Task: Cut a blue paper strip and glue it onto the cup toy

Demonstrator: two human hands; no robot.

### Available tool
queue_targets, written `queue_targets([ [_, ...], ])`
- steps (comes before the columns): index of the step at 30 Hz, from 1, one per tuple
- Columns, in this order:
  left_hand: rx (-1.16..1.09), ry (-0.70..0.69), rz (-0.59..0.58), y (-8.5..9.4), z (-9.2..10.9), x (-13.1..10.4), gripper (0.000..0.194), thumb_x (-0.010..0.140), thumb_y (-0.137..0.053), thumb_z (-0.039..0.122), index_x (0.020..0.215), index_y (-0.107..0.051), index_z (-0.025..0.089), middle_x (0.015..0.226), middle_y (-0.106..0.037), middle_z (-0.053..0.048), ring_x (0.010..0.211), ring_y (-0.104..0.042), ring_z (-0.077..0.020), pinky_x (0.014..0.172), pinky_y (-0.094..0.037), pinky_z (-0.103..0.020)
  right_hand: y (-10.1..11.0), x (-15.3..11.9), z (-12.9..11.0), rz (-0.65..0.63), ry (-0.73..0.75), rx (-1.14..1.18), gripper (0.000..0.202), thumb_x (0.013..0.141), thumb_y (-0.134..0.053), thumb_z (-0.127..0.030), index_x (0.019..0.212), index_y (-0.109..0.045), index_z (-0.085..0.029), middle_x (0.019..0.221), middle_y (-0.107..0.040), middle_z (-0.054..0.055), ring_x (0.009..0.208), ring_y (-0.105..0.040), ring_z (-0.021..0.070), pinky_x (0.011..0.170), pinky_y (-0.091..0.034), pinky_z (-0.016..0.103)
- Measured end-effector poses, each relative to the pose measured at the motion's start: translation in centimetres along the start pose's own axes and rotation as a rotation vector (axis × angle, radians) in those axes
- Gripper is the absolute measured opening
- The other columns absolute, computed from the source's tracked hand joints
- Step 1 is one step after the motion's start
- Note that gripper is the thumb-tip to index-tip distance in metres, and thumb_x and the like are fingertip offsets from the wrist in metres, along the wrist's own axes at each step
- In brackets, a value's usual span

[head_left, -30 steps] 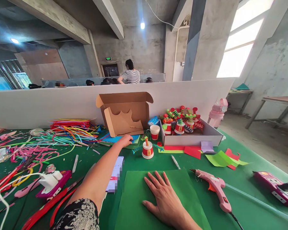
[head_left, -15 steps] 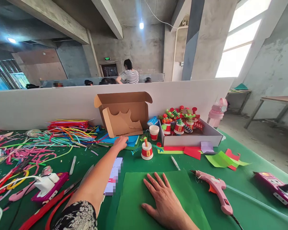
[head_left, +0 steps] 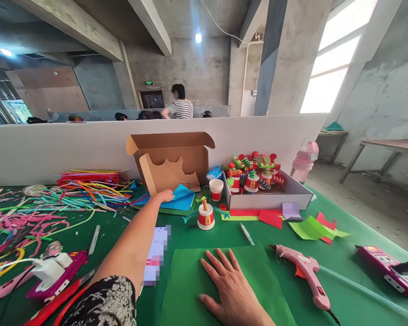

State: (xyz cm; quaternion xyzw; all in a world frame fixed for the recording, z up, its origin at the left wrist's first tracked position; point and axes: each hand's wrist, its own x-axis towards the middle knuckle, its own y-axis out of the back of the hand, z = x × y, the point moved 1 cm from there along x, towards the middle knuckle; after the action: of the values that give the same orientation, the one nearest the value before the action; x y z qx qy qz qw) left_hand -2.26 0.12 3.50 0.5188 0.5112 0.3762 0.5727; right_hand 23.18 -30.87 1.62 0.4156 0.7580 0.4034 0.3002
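Observation:
My left hand (head_left: 164, 196) reaches forward to a stack of coloured paper in front of the cardboard box (head_left: 170, 158). Its fingers are closed on the top sheet of blue paper (head_left: 179, 201), whose back corner is bent upward. My right hand (head_left: 229, 283) lies flat, fingers spread, on a sheet of green paper (head_left: 183, 280) at the table's near edge. Between the hands and the boxes stands a small paper-cup figure (head_left: 206, 218) with coiled arms. A white pen (head_left: 247, 233) lies just beyond the green sheet.
A pink glue gun (head_left: 302, 271) lies right of the green paper. Behind is a tray (head_left: 268, 201) of cup figures, with a paper cup (head_left: 216, 189) beside it. Pipe cleaners (head_left: 88, 190), a phone (head_left: 154, 253) and a power strip (head_left: 59, 276) occupy the left. Paper scraps (head_left: 313, 226) lie right.
My left hand has drawn slightly back and left, and the blue paper's corner has lifted and bent. My right hand stays flat on the green sheet. The view has shifted slightly.

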Motion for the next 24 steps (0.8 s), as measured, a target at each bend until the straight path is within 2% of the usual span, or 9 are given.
queue_targets([
  [4,-0.011,-0.011,-0.017,0.9,-0.7,0.8,0.036,0.093,-0.059,0.036,0.123,-0.057,0.017,0.124,-0.060,-0.010,0.104,-0.062,-0.0227,0.087,-0.055,-0.044,0.0,0.0,0.0,-0.005,-0.010,-0.007,0.072,0.089,-0.052,-0.057,0.152,-0.033,-0.027,0.160,-0.022,0.003,0.149,-0.012,0.0341,0.120,-0.001,0.059],
  [10,0.017,0.011,0.079,3.6,-1.6,1.3,0.036,0.093,-0.058,0.036,0.125,-0.057,0.018,0.127,-0.058,-0.010,0.108,-0.061,-0.0234,0.090,-0.053,-0.046,0.0,0.0,0.1,-0.013,-0.002,0.005,0.071,0.089,-0.052,-0.056,0.152,-0.033,-0.028,0.160,-0.022,0.002,0.149,-0.012,0.0330,0.121,-0.001,0.058],
  [16,0.064,0.031,0.165,6.7,-1.8,0.4,0.035,0.094,-0.057,0.036,0.125,-0.057,0.020,0.130,-0.057,-0.010,0.111,-0.059,-0.0239,0.094,-0.051,-0.047,-0.3,0.1,0.3,-0.006,-0.015,0.005,0.071,0.090,-0.050,-0.058,0.152,-0.033,-0.027,0.160,-0.022,0.002,0.149,-0.011,0.0325,0.121,0.000,0.057],
  [24,0.081,0.076,0.219,9.0,-1.5,-1.6,0.035,0.093,-0.058,0.037,0.124,-0.058,0.019,0.129,-0.058,-0.010,0.114,-0.058,-0.0248,0.097,-0.048,-0.050,-0.3,0.1,0.3,0.024,0.003,-0.002,0.070,0.090,-0.051,-0.056,0.151,-0.035,-0.027,0.160,-0.025,0.003,0.149,-0.014,0.0317,0.121,-0.001,0.057],
])
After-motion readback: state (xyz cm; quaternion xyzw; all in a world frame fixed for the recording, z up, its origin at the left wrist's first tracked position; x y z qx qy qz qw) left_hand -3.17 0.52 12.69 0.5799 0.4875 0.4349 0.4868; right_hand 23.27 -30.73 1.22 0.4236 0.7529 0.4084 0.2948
